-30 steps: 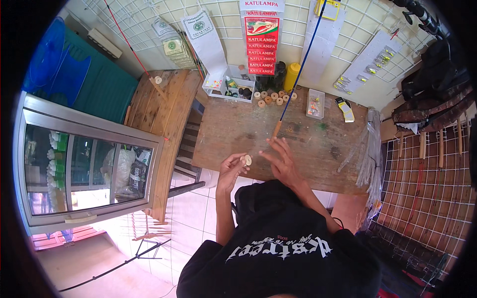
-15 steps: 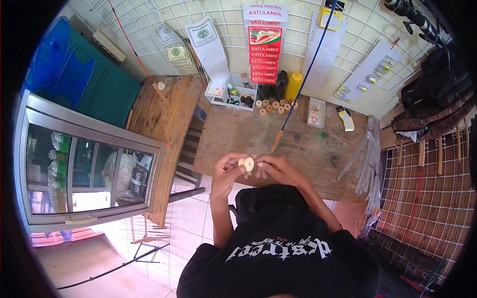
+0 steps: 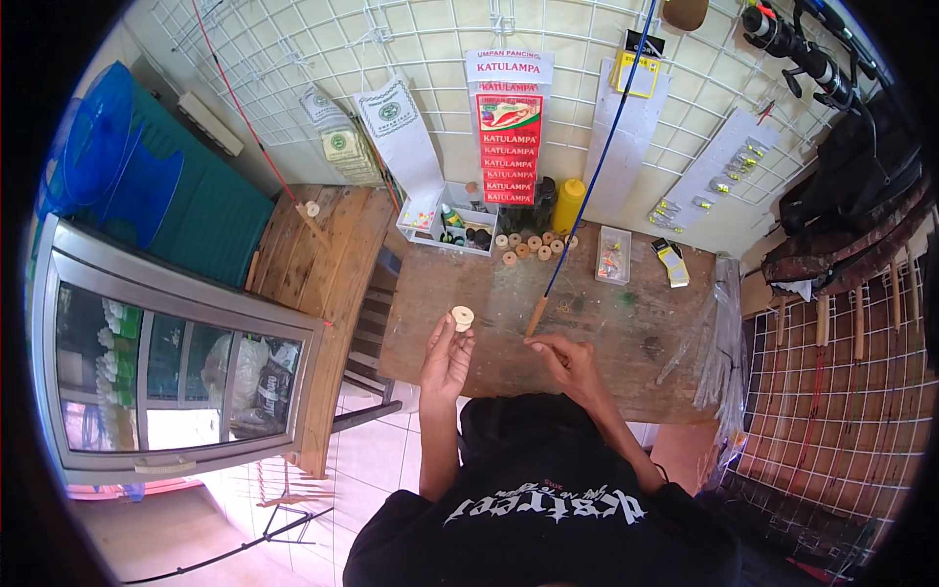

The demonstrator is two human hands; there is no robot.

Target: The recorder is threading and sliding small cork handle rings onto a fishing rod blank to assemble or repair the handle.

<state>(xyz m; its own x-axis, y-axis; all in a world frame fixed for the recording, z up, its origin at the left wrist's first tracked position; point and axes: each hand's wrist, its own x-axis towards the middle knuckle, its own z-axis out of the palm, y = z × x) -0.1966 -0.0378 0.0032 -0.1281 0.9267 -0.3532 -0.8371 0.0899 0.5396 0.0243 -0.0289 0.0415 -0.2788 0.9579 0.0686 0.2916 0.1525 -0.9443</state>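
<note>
Left hand has it: thumb and fingertips clamped on a pale wooden spool, held up over the near edge of the wooden table. And here's the change! Half a second ago the two hands met around that spool; now they're split, so by my reading the left grip alone carries it, and the right side is free of it.

Look at the spool: one round face, hole in the middle, is turned up toward the camera. It's squat, so the axis to watch runs through that hole, upward with a slight lean, the lower rim peeking out on the person's side.

Over to the right hand, fingers curled, tips just beside the butt of the blue fishing rod. Touching it, or pinching something fine? I cannot tell. The rod's long axis runs from those fingertips away and slightly rightward, up past the wall grid.

Farther out, more wooden spools cluster at the back, between the white organiser and a clear box, with a yellow bottle right behind them.
</note>
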